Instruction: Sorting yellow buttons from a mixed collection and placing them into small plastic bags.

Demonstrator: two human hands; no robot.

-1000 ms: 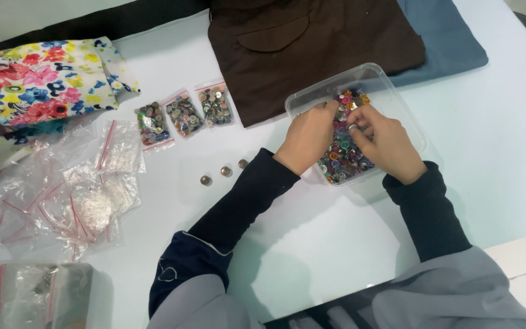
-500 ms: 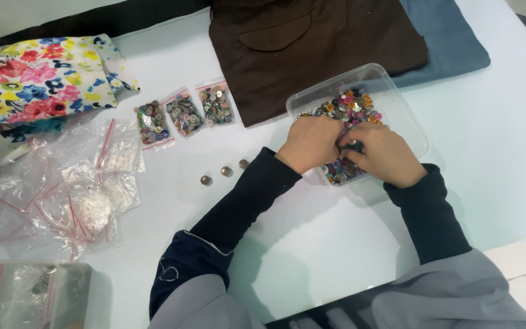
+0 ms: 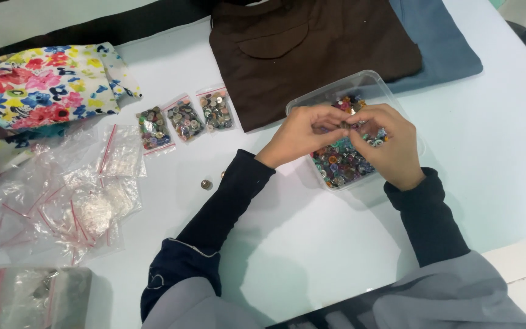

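A clear plastic box (image 3: 366,81) full of mixed coloured buttons (image 3: 341,163) sits on the white table. My left hand (image 3: 302,133) and my right hand (image 3: 386,146) hover over it, fingertips meeting above the buttons and pinching something small I cannot make out. Both arms are in dark sleeves. A single loose button (image 3: 206,184) lies on the table left of my left forearm.
Three small zip bags of buttons (image 3: 185,118) lie in a row. Brown folded cloth (image 3: 312,49) and blue cloth (image 3: 436,42) are behind the box. Floral fabric (image 3: 44,85) and several clear zip bags (image 3: 74,195) are at the left.
My hands rose out of the button pile and came together, fingertips touching. The view shifted slightly; my left forearm now hides two of the loose buttons.
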